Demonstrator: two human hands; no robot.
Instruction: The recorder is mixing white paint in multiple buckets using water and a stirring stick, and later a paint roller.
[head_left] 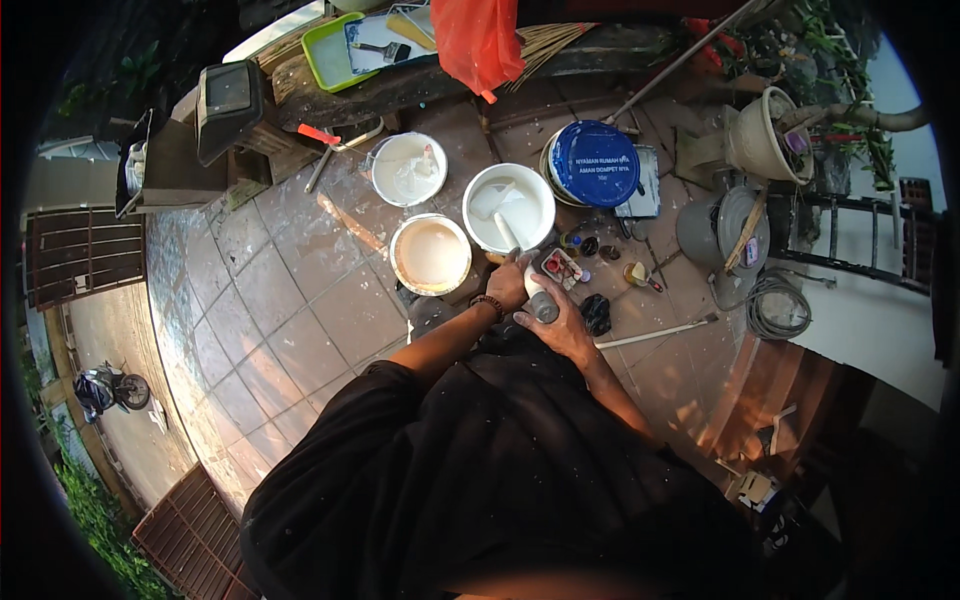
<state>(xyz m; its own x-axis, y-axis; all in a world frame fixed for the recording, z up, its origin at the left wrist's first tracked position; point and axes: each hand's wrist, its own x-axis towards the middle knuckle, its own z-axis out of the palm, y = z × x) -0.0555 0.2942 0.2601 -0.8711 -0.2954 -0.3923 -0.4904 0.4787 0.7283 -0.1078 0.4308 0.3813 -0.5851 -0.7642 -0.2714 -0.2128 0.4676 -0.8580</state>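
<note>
My right hand point(565, 328) is wrapped around a small white bottle-like container point(541, 299) with a grey end turned toward me. Close against it, my left hand point(506, 287), with a beaded bracelet at the wrist, is closed. A pale stick point(507, 232) leans in a white bucket point(545, 226) holding white paint, and its lower end meets my left fingers. A bucket of cream paint point(398, 262) stands left of my hands. Just beyond the container lies a small tray of little bottles or tubes point(560, 266).
Another white paint bucket point(376, 172) and a blue-lidded pail point(598, 164) stand farther away. Small jars point(590, 245), a brush point(638, 275), a black plastic bag point(597, 314) and a pale rod point(655, 333) lie to the right. A coiled hose point(780, 305) is beside a grey bin point(700, 230).
</note>
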